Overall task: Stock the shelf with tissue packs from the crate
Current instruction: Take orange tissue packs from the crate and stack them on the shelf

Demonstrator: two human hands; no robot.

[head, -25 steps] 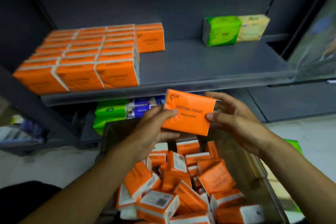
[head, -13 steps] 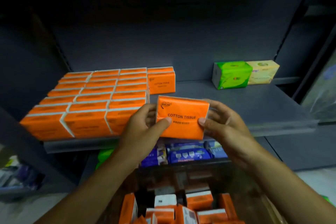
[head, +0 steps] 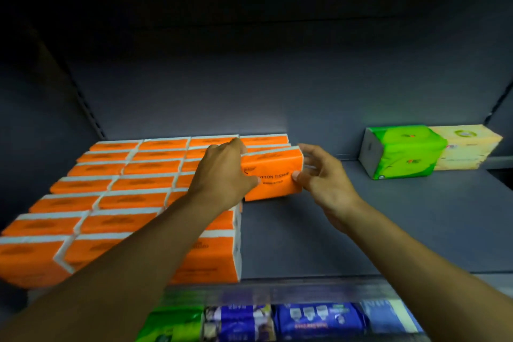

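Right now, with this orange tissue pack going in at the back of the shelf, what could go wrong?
1. The held pack sits slightly skewed against the packs behind it; letting go now may leave the column crooked.
2. The left forearm crosses low over the stocked orange rows, so pulling back could drag the front packs toward the shelf edge.

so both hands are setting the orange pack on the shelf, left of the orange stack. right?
Not quite. The head view shows the left hand and right hand setting the orange pack on the shelf at the right of the orange stack, not its left, in front of the packs at the back.
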